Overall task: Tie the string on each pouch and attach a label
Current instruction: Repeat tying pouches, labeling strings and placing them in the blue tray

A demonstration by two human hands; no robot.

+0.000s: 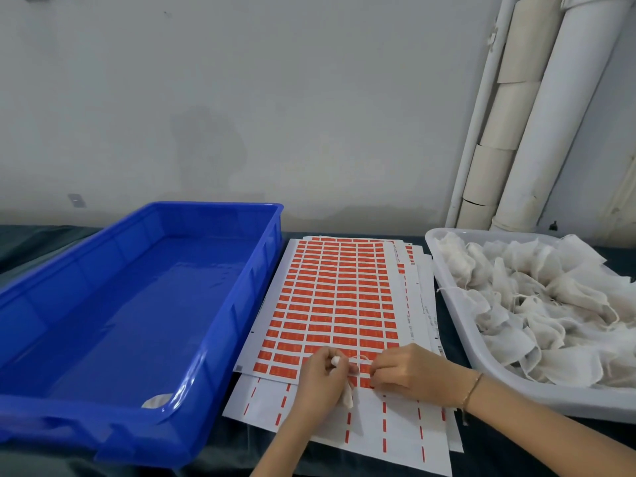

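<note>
White cloth pouch, count one in work: held in the left hand, grip curled round it, above the near end of the label sheets. It is mostly hidden by the fingers. The neck end shows above the hand and the base end sticks out below it, so the long axis runs roughly away-to-near, neck pointing away from the person. String, one, runs sideways from the neck to the right hand, whose grip is pinched on it.

Label sheets: one stack, at least three edges showing, top sheet gridded with red labels, long axis running away from the person. Blue crate, one, left of the stack. White tray, one, right of the stack, heaped with pouches, too many to count. All on one dark-covered table.
</note>
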